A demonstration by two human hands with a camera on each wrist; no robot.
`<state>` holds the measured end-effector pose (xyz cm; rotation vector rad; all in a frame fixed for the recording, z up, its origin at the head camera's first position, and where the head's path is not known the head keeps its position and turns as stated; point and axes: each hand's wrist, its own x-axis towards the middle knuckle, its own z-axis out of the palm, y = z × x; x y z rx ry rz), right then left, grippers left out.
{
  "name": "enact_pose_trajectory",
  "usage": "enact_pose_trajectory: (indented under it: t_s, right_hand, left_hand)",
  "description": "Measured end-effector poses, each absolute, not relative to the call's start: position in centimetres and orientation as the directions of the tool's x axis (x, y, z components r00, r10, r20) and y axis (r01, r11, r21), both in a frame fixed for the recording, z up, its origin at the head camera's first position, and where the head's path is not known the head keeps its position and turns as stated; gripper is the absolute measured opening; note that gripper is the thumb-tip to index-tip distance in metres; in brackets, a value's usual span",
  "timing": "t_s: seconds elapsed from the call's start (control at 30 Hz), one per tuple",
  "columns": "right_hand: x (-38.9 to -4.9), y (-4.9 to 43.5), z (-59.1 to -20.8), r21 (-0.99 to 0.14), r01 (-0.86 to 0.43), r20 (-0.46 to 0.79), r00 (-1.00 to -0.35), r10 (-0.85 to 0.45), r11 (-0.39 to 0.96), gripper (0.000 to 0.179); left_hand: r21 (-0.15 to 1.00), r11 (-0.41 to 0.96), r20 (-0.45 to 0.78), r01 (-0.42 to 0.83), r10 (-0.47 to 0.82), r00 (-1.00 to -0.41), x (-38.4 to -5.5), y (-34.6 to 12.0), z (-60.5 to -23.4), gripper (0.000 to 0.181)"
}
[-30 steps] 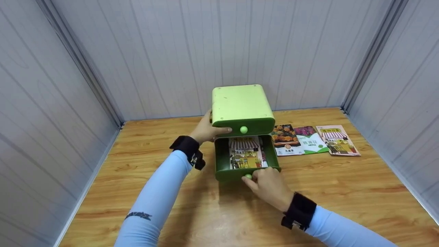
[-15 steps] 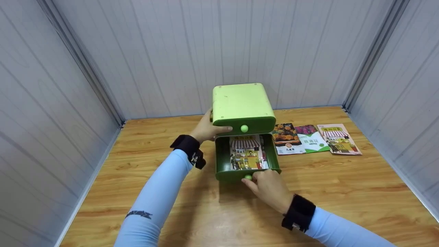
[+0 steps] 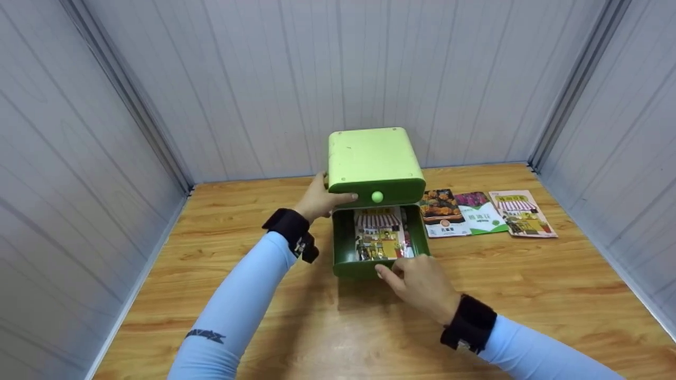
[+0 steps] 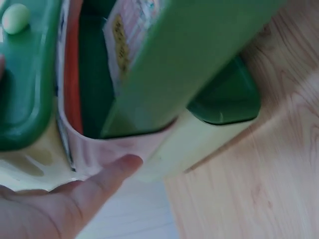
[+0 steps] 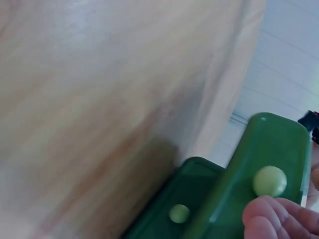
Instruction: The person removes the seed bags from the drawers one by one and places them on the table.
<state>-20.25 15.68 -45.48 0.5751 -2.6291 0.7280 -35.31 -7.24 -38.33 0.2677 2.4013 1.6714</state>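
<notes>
the left hand [image 3: 318, 200] rests against the green cabinet [image 3: 375, 154], one finger laid straight along its side, thumb across the top drawer [image 3: 398, 193]. the right hand [image 3: 425, 285] bends its fingers at the knob [image 5: 269, 180] of the pulled-out drawer [image 3: 351, 270]; whether they pinch it, i cannot tell. a shop-print packet [image 3: 378, 240] lies inside, and three packets [image 3: 480, 217] on the desk [image 3: 237, 224].

Two hands [image 3: 319, 200] [image 3: 425, 282], one cabinet [image 3: 374, 153], three drawers [image 4: 22, 84] [image 4: 184, 55] [image 4: 227, 99], three knobs [image 4: 16, 18] [image 5: 269, 181] [image 5: 179, 213] and at least four packets [image 3: 444, 214] [image 3: 479, 214] [image 3: 524, 215] [image 3: 381, 235] are counted.
</notes>
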Motion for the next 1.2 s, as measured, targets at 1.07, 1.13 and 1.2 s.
enact_pose_trajectory:
  t_s: [1.07, 1.13, 1.2]
  right_hand:
    - [-27.0, 17.7, -38.2, -0.651, -0.164, -0.079, -0.956, -0.282, 0.741, 0.076]
    - [-27.6, 17.7, -38.5, -0.658, -0.171, -0.121, -0.937, -0.328, 0.733, 0.074]
    - [-28.1, 17.6, -38.7, -0.668, -0.192, -0.141, -0.916, -0.376, 0.719, 0.071]
  left_hand:
    - [0.84, 0.515, -0.386, -0.171, 0.344, -0.856, -30.2, -5.7, -36.4, 0.053]
    - [0.828, 0.54, -0.385, -0.153, 0.348, -0.855, -30.2, -5.2, -36.6, 0.06]
    - [0.817, 0.562, -0.372, -0.126, 0.349, -0.86, -30.1, -4.8, -36.8, 0.066]
